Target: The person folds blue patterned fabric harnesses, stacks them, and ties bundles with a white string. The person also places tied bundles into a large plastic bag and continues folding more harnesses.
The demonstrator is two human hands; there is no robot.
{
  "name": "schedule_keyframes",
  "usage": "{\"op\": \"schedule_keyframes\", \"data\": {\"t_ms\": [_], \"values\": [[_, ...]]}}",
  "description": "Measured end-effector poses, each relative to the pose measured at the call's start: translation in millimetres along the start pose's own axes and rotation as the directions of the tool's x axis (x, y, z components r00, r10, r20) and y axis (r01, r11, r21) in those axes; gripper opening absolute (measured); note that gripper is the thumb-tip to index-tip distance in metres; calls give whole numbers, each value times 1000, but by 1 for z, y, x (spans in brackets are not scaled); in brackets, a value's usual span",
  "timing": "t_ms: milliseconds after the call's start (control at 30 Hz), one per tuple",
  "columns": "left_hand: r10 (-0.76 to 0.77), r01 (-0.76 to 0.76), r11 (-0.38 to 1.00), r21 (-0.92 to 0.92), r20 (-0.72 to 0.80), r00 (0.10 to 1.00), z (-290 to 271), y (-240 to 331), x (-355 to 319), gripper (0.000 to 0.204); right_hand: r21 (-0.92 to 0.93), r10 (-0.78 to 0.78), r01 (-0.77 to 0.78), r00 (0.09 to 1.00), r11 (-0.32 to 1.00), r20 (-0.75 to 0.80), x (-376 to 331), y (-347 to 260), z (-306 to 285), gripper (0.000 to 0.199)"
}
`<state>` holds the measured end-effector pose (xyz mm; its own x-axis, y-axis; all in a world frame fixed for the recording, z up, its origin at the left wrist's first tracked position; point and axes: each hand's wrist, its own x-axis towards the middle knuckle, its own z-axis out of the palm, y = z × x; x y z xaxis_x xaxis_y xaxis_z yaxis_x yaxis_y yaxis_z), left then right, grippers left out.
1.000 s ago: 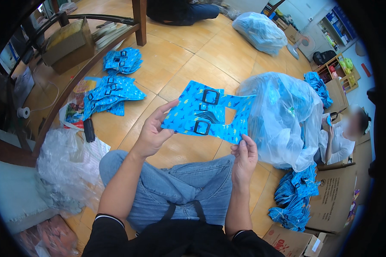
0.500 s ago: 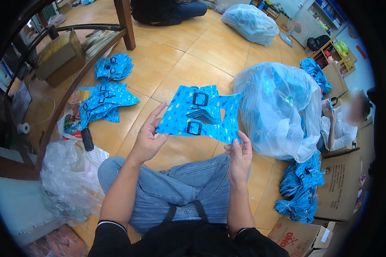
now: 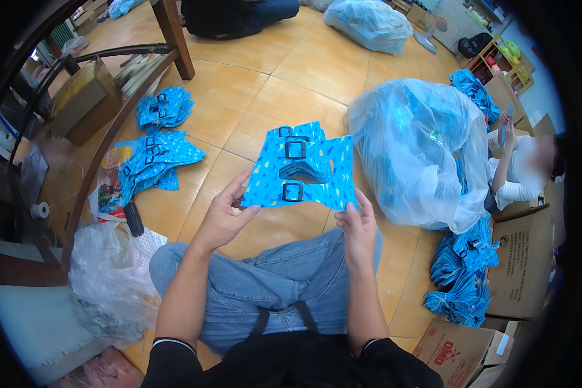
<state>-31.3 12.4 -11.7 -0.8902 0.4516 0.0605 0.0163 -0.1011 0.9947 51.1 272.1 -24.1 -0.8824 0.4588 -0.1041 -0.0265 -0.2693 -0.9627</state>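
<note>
In front of me, above my crossed legs, I hold a blue patterned flat piece with black buckles and a cut-out in its middle. My left hand grips its left edge, thumb on top and fingers beneath. At its near right corner, my right hand pinches the edge between thumb and fingers. Layers of the same blue material show through the cut-out and behind the far edge; whether these are held too, I cannot tell. On the floor to the left lie two piles of similar pieces, a nearer pile and a farther pile.
A large clear bag full of blue pieces stands at right, with bundled blue pieces and cardboard boxes beyond. A wooden frame, crumpled clear plastic and a black object are left. A co-worker sits far right.
The held piece has tilted slightly, its right side nearer level with the left, and a buckle behind its far edge shows more. The co-worker's hands have risen. My view has shifted slightly.
</note>
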Motion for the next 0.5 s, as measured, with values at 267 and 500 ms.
{"op": "schedule_keyframes", "data": {"t_ms": [267,500], "values": [[-255,233,899,371,11,967,12,-29,3,69,-11,6,-6,1000,1000,12,33,50,-8,42],[-199,236,947,218,-180,963,-4,-43,69,56,-85,-104,107,994,991,41,112,40,4,40]]}}
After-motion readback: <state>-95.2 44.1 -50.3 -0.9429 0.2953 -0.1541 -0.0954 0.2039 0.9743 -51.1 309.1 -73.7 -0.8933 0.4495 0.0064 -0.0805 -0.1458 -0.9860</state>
